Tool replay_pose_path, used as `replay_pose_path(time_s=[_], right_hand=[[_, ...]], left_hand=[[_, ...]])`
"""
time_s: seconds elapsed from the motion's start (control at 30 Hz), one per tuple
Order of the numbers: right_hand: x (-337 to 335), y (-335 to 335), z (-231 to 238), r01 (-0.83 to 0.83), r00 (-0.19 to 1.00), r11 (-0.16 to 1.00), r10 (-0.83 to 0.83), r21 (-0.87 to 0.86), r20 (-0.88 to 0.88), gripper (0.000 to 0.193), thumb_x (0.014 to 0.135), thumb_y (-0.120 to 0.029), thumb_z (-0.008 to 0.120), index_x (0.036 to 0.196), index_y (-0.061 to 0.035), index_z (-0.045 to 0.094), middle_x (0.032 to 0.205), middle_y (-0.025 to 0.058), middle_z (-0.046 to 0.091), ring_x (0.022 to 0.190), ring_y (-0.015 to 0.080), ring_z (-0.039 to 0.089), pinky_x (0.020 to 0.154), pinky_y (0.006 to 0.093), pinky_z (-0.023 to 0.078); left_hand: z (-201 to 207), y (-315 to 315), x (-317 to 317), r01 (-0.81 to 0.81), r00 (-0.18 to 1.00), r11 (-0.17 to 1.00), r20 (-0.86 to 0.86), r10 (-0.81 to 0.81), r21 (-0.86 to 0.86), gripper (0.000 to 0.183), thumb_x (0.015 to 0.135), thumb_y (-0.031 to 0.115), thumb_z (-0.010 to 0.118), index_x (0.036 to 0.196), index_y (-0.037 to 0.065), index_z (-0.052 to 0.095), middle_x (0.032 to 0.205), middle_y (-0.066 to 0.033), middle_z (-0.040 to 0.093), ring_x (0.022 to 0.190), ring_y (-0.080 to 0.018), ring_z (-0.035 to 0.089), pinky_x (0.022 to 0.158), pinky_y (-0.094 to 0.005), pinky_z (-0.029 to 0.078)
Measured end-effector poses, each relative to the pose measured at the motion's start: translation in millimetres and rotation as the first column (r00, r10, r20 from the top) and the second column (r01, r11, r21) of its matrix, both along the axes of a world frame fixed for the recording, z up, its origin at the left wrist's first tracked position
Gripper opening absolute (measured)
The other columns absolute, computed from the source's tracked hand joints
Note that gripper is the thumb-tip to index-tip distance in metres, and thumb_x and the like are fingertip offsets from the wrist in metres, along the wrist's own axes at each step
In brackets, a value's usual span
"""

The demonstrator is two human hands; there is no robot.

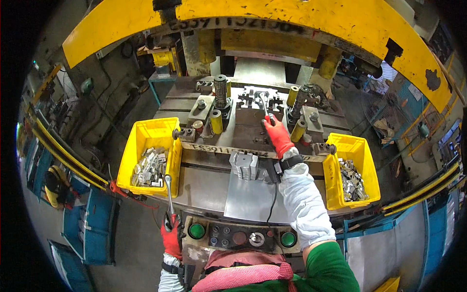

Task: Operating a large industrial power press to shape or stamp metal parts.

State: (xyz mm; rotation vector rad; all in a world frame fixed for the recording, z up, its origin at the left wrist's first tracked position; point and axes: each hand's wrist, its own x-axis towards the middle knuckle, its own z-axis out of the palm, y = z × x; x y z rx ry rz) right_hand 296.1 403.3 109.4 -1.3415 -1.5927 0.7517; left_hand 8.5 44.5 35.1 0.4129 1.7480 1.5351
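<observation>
My right hand [279, 136], in a red glove with a dark palm, is closed round a long metal tool with a rounded end [264, 104]. That tool reaches into the press die [247, 129], its tip over the bright cut-out part at the back. Lower left, my left hand [171, 239] grips a similar metal rod tool [169, 193], which points up beside the left yellow bin [125, 168]. A small stack of silvery metal blocks [244, 164] sits on the plate in front of the die.
A yellow bin [332, 175] of small metal pieces stands at the right; the left bin holds similar ones. Guide posts [220, 92] flank the die. The yellow press frame [272, 12] arches overhead. A control panel [238, 237] with green buttons lies nearest me. A dark cable [274, 202] crosses the plate.
</observation>
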Motion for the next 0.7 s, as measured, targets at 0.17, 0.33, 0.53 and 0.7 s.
replay_pose_path(time_s=[0.17,0.33,0.53,0.7], right_hand=[[38,-55,17,0.026,0.907,1.000,-0.028,-0.011,-0.420,0.033,0.080,-0.020,0.052,0.109,-0.0035,0.050,0.096,0.0102,0.058,0.082,0.0148,0.052,0.074,0.0268,0.040],[109,-210,1,0.553,0.770,0.829,-0.470,0.085,-0.432,0.043,0.088,-0.028,0.042,0.122,-0.0024,0.037,0.117,0.0095,0.044,0.102,0.0178,0.044,0.085,0.0286,0.036],[162,-253,-50,0.573,0.798,0.819,-0.568,-0.041,-0.202,0.038,0.082,-0.014,0.050,0.118,-0.0036,0.042,0.076,0.0015,0.056,0.050,0.0053,0.043,0.043,0.0203,0.036],[66,-148,11,0.162,0.986,0.949,-0.143,0.270,-0.088,0.046,0.078,-0.014,0.054,0.120,-0.0038,0.040,0.079,0.0112,0.060,0.072,0.0125,0.055,0.061,0.0265,0.041]], left_hand=[[-58,-27,-15,-0.165,0.967,0.984,-0.188,0.174,0.061,0.040,0.077,0.014,0.059,0.112,0.003,0.044,0.102,-0.0058,0.054,0.089,-0.0165,0.049,0.080,-0.0282,0.039],[-144,-60,-39,-0.362,0.903,0.928,-0.276,0.328,-0.082,0.042,0.076,0.020,0.062,0.111,0.003,0.046,0.098,-0.0069,0.055,0.086,-0.0161,0.050,0.076,-0.0286,0.039],[-125,-42,-20,-0.358,0.926,0.918,0.061,0.372,-0.172,0.028,0.075,0.026,0.062,0.097,0.011,0.054,0.076,0.0017,0.052,0.061,-0.0097,0.044,0.048,-0.0270,0.035],[-109,-33,-31,-0.326,0.940,0.913,0.019,0.340,-0.244,0.035,0.073,0.031,0.063,0.101,0.014,0.051,0.077,0.0013,0.051,0.057,-0.0115,0.045,0.041,-0.0261,0.036]])
